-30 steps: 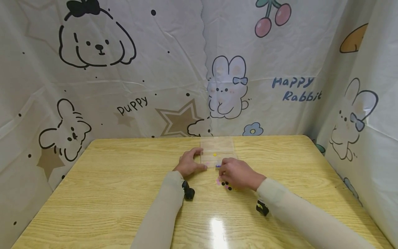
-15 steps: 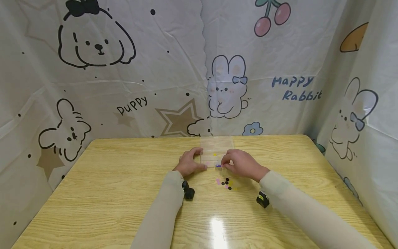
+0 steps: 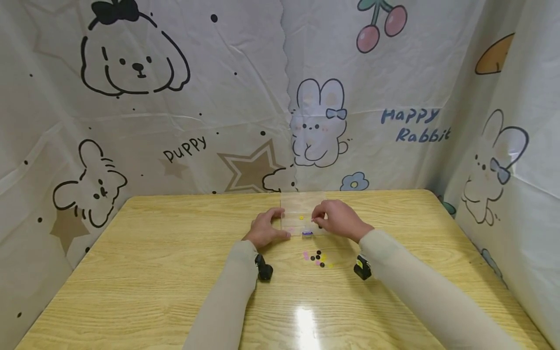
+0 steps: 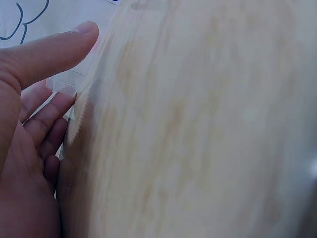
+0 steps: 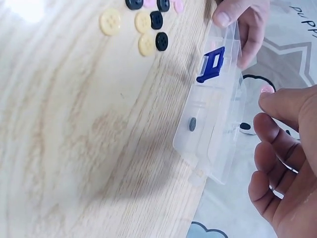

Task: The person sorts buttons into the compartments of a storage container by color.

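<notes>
A clear plastic box (image 3: 295, 210) with a raised lid and a blue latch (image 5: 212, 65) sits near the table's far edge. My left hand (image 3: 265, 228) grips its left side, thumb at the front corner and fingers further back. Over the box's right part, my right hand (image 3: 340, 218) pinches a pink button (image 5: 267, 89) between thumb and index finger. The other fingers of that hand are loosely curled. Inside the box lie a yellow button (image 3: 301, 218) and, at the right, a black button (image 5: 192, 124).
Several loose black buttons (image 5: 161, 41), yellow buttons (image 5: 110, 22) and pink buttons (image 3: 306, 255) lie on the wooden table (image 3: 175, 272) in front of the box. A printed curtain (image 3: 245, 97) hangs right behind the table and along both sides.
My right hand has moved from just above the loose buttons, back and slightly right, to over the right part of the box. The left hand keeps its place on the box.
</notes>
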Motion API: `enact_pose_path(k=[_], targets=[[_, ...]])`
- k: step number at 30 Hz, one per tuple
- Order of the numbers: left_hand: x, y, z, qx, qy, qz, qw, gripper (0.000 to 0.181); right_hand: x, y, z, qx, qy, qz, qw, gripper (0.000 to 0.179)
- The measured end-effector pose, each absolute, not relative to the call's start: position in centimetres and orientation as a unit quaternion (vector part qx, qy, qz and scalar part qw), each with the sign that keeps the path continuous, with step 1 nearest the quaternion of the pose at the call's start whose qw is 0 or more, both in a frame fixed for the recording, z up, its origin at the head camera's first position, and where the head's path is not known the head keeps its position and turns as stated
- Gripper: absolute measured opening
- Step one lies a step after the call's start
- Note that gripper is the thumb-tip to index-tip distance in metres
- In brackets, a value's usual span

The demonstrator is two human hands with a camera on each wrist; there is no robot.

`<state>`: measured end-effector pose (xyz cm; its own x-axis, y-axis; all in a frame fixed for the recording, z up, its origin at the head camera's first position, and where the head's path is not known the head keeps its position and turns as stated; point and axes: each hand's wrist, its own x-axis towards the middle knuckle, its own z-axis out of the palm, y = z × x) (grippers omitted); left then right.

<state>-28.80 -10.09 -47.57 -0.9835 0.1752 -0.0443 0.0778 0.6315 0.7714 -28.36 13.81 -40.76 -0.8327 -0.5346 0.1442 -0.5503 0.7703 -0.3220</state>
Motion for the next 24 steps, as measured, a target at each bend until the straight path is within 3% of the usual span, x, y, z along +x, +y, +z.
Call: enact_pose_path(k=[24], targets=[[-28.8, -10.1, -47.3, 0.074, 0.902, 0.421, 0.062, 0.076, -30.2, 9.7, -41.8, 0.265, -0.954, 0.137, -0.015, 0.011]])
